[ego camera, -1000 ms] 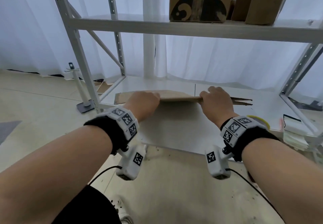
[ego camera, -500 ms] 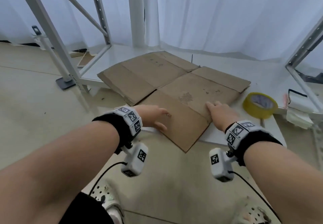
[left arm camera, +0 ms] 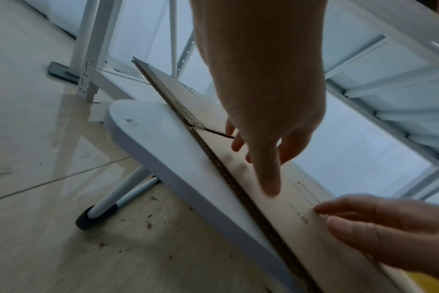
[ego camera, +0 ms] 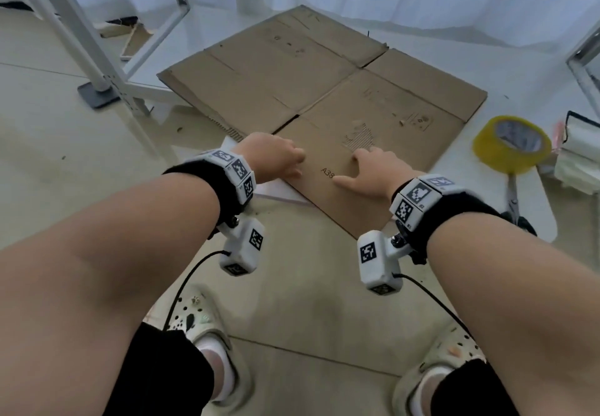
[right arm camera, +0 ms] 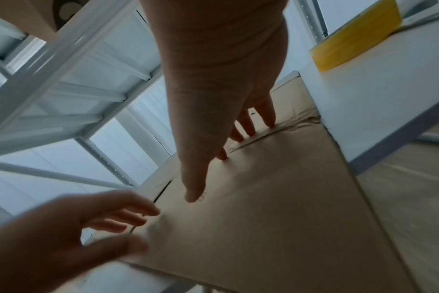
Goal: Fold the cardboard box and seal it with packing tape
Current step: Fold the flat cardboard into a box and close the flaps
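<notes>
A flattened brown cardboard box point(ego camera: 324, 84) lies on the white table point(ego camera: 506, 68), turned diagonally, with one corner overhanging the near edge. Both hands are on its nearest flap, marked "A38". My left hand point(ego camera: 282, 160) is spread over the flap's left edge with relaxed fingers, holding nothing; in the left wrist view this hand point(left arm camera: 263, 138) sits just above the cardboard point(left arm camera: 296, 224). My right hand point(ego camera: 370, 168) lies flat, and in the right wrist view its fingertips point(right arm camera: 271, 123) press the crease of the cardboard point(right arm camera: 276, 218). A yellow tape roll point(ego camera: 511, 144) rests on the table to the right.
Scissors point(ego camera: 514, 198) lie near the table's front right edge, below the tape. White bags or papers point(ego camera: 581, 155) sit at the far right. White metal rack uprights stand at left point(ego camera: 81, 42) and right point(ego camera: 584, 68). My feet in clogs stand on the tiled floor.
A second ago both hands held the flat box up on edge. It was laid flat on the table, and the hands have since slid closer together on the near flap.
</notes>
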